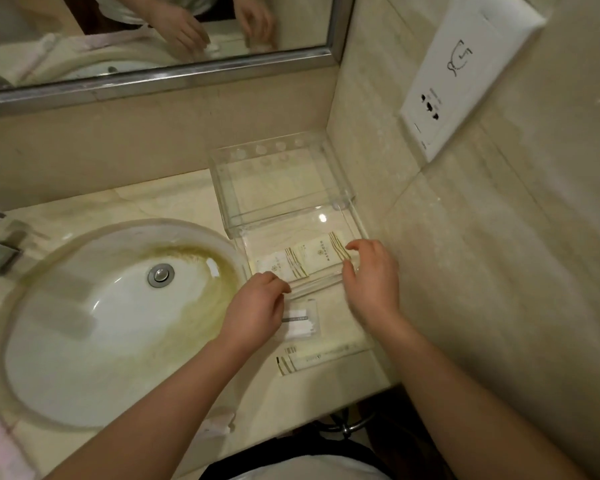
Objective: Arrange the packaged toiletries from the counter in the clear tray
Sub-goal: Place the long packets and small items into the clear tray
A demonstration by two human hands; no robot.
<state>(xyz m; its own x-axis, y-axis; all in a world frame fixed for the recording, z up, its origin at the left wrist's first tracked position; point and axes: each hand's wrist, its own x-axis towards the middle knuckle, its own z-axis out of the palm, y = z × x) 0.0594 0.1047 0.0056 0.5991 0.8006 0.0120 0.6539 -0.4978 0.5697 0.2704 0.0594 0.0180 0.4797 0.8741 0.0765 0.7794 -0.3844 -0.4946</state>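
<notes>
The counter (173,195) is pale stone, with the sink (118,306) filling its 9 o'clock side and a mirror (153,29) running along the wall at 12. The clear tray (284,178) sits pushed into the corner at about 1 o'clock from the sink. That is probably so two walls back it and it stays clear of the basin. Its rear tier is raised and bare, and the lower front section holds the packets.

Both hands work at the tray's front wall. The left hand (257,303) comes in at 7 o'clock of the tray with its fingers curled narrow against the rim. I cannot tell whether it pinches a packet corner or only steadies the wall. The right hand (371,282) is at 5 o'clock, arched wide with the thumb apart from the fingers. Its fingertips reach over the wall and appear to hold nothing, probably to nudge a packet square.

Two cream gold-striped packets lie flat in the front section. The left packet (281,266) overlaps the right packet (322,252) at their meeting edge. On the counter at 6 o'clock of the tray wait a clear sachet (300,322) and a long striped packet (322,356), within easy reach.
</notes>
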